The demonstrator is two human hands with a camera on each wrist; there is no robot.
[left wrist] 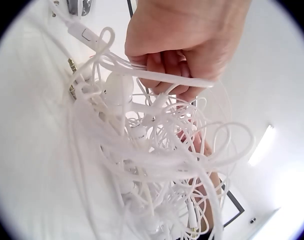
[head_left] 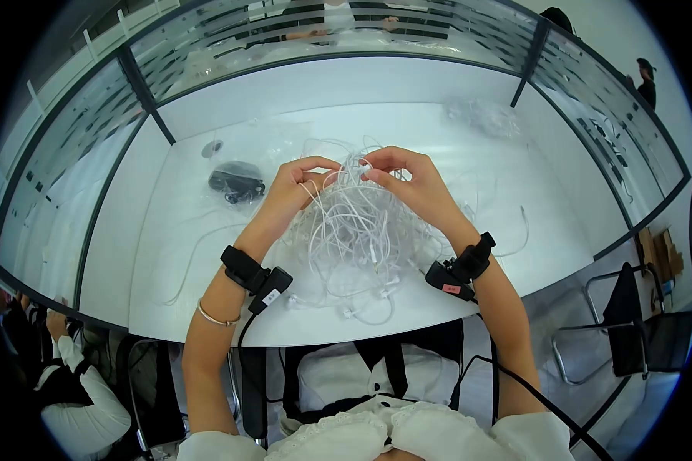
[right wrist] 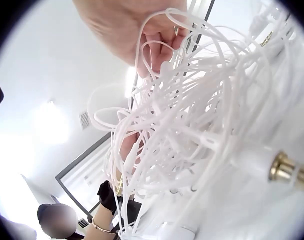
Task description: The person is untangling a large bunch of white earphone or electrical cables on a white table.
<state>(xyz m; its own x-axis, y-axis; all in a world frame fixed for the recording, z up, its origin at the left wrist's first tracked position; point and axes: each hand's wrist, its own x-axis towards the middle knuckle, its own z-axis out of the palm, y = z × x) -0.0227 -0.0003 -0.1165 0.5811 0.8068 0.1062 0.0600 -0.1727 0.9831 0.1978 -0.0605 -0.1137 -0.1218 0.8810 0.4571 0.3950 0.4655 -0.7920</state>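
Note:
A large tangle of white earphone cables [head_left: 353,223] lies on the white table, its upper part lifted between both hands. The left hand [head_left: 303,184] pinches cable at the tangle's upper left; in the left wrist view its fingers [left wrist: 167,70] curl round several strands. Opposite it, the right hand [head_left: 411,180] pinches strands with thumb and index finger at the top. Gold plugs show in the left wrist view, and one gold plug [right wrist: 287,169] is close to the camera in the right wrist view. Loops hide some of the fingertips.
A black item in a clear bag [head_left: 237,181] lies left of the tangle. Clear plastic [head_left: 484,117] lies at the back right. Loose cables stretch over the table [head_left: 184,307] on both sides. Low partitions surround the table; chairs stand on the right.

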